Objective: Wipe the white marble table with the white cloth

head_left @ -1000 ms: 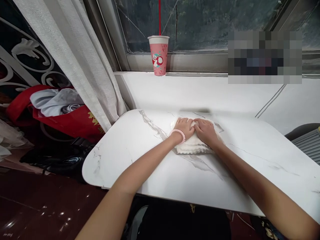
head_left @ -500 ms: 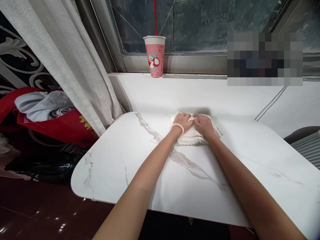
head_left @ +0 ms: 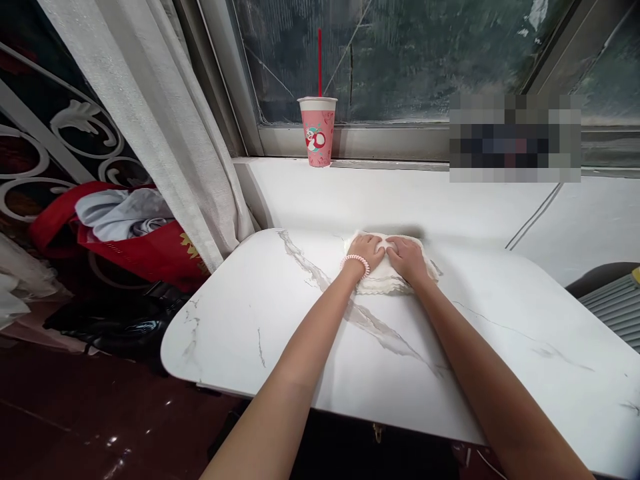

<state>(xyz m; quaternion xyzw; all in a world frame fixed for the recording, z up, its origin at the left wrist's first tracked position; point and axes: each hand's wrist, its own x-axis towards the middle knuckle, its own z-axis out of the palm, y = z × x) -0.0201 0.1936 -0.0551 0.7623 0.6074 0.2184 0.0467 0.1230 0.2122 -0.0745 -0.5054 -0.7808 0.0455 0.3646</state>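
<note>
A folded cream cloth [head_left: 385, 283] with a scalloped edge lies on the white marbled tabletop [head_left: 220, 320], close to the wall. On its left half rests my left hand [head_left: 367, 249], palm down, fingers stretched forward; a pink coiled band [head_left: 356, 259] circles the wrist. My right hand [head_left: 409, 257] lies flat on the cloth's right half. Both hands press from above, with the two thumbs close together near the middle. Cloth shows between and below the hands, while the part under the palms is hidden.
A pink paper cup [head_left: 319, 137] with a red straw stands on the window ledge. At left hangs a pale curtain [head_left: 175, 133], beside a red bag [head_left: 145, 253] stuffed with grey cloth. Grey ribbed material [head_left: 617, 303] is at the right edge. One blurred patch covers part of the window.
The camera view has shifted, so the cup and window sit lower in the picture. My hands stay on the cloth, their fingers lying slightly flatter and the hands a little less bunched together.
</note>
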